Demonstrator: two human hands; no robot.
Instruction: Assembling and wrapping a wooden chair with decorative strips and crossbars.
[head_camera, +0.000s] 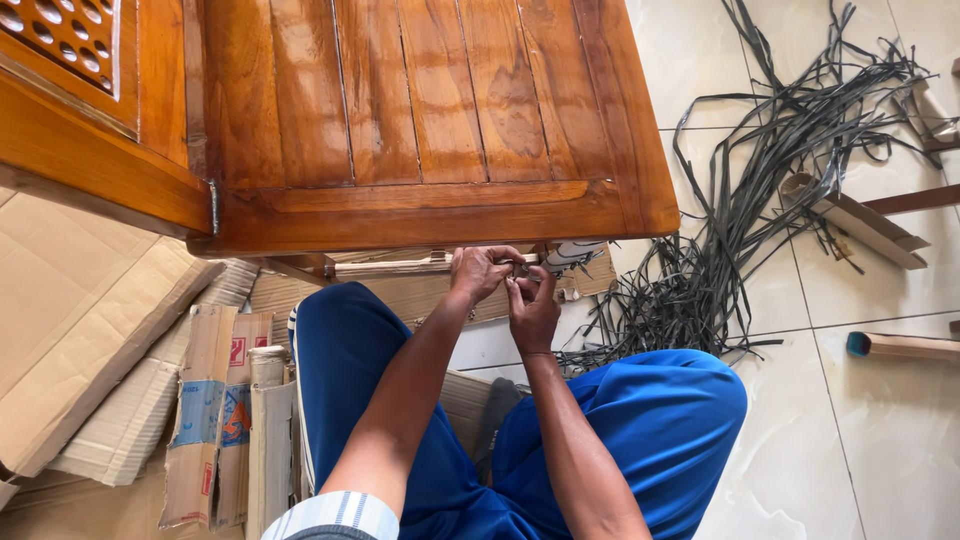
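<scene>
Blue-trousered knees (640, 420) are spread nearest the lens, and both forearms reach forward between them. Left hand (480, 272) and right hand (533, 310) are met just under the front edge of the wooden tabletop (430, 120), fingers closed together on a small dark piece (518, 268) — its kind cannot be told. Grip could be lost, it is judged, since the work is half hidden by the overhang and done by feel. Flattened cardboard (90, 330) is piled close to the left; a tangle of dark straps (760, 200) lies on the tiled floor (880, 440) to the right — feet could be snagged there.
</scene>
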